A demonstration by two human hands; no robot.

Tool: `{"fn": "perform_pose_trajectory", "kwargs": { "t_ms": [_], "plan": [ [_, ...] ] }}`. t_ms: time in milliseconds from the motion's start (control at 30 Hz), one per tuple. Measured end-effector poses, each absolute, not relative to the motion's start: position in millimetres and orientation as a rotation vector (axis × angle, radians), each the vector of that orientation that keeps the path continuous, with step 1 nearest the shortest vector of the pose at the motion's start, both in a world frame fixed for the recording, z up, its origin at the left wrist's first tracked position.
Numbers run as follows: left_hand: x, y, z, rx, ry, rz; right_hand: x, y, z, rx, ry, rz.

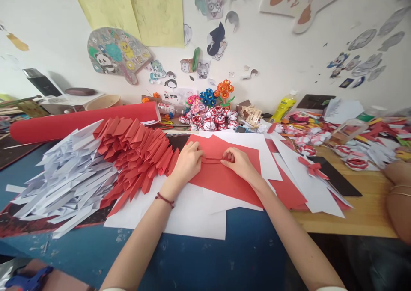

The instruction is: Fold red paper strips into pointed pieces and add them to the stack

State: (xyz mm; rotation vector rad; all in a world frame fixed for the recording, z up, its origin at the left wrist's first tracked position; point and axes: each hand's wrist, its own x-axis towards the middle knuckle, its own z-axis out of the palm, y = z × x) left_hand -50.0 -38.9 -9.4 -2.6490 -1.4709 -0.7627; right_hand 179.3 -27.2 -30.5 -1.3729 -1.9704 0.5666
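Note:
My left hand [189, 157] and my right hand [236, 161] pinch the two ends of a narrow folded red paper strip [212, 160]. The strip lies level just over a sheet of red paper [231, 179], which rests on white sheets [192, 216]. Fingers of both hands are closed, their tips partly hidden behind the knuckles. Close to the left hand is a heap of folded red paper pieces [135, 147]. Beyond it on the left spreads a pile of folded white paper pieces [77, 175].
A red paper roll [80, 120] lies behind the piles. Paper flowers [208, 122] cluster at the back, beside a yellow bottle [284, 106]. At right, paper scraps and a black sheet [337, 177] lie on the wooden table [359, 222]. Another person's arm [400, 197] enters there.

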Motion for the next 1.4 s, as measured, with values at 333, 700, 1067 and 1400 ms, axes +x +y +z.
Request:
{"fn": "perform_pose_trajectory", "kwargs": {
  "t_ms": [333, 700, 1067, 1400],
  "plan": [
    [-28, -28, -24, -2.629, -1.809, -0.693, 175, -27, -32, -1.315, -1.958, 0.523],
    [-42, -32, -16, -2.682, -1.324, -0.541, 177, -29, -25, -1.098, -2.391, -0.032],
    [-49, -40, -13, -2.668, -1.031, -0.408, 182, -44, -18, -1.011, -2.502, -0.212],
    [-28, -37, -18, -2.586, -0.906, -0.384, 167, -37, -26, -1.059, -2.485, -0.246]
  ]
}}
